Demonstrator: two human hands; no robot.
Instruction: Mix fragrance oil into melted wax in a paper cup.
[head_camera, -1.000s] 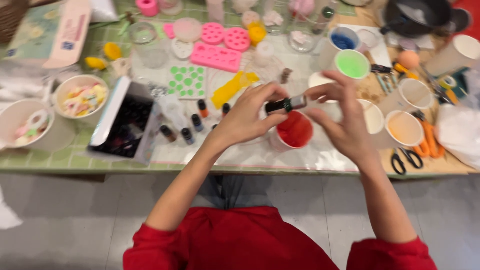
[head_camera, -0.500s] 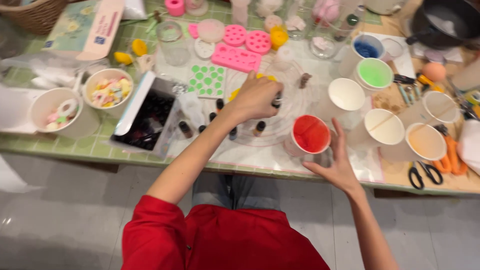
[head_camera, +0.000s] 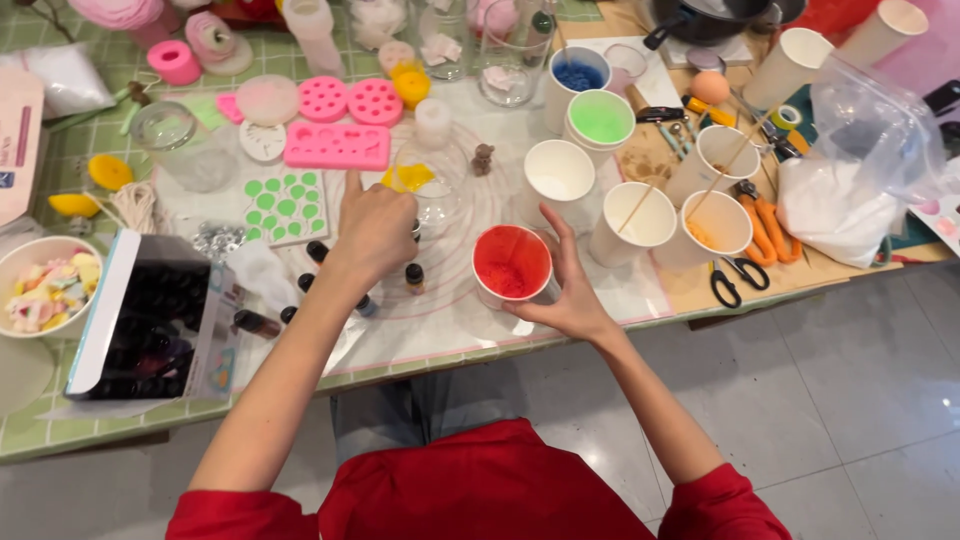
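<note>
My left hand (head_camera: 372, 232) rests on the clear mat among several small dark bottles (head_camera: 412, 277). Its fingers curl around one small dark bottle (head_camera: 416, 232) and the index finger points up. My right hand (head_camera: 568, 292) cups the right side of a white paper cup with red liquid (head_camera: 510, 262), which stands on the mat near the table's front edge. Red sleeves cover both of my upper arms.
Behind my hands are a pink silicone mould (head_camera: 338, 146), a green dotted mould (head_camera: 287, 207), a glass jar (head_camera: 425, 185) and paper cups: white (head_camera: 560, 172), green (head_camera: 600, 118), blue (head_camera: 580, 75). An open box of dark bottles (head_camera: 140, 320) stands left. Scissors (head_camera: 735, 282) and a bag of white powder (head_camera: 845, 205) lie right.
Both hands held a small bottle over the red cup a second ago. My left hand then carried it left to the other bottles, and my right hand dropped to the cup's side.
</note>
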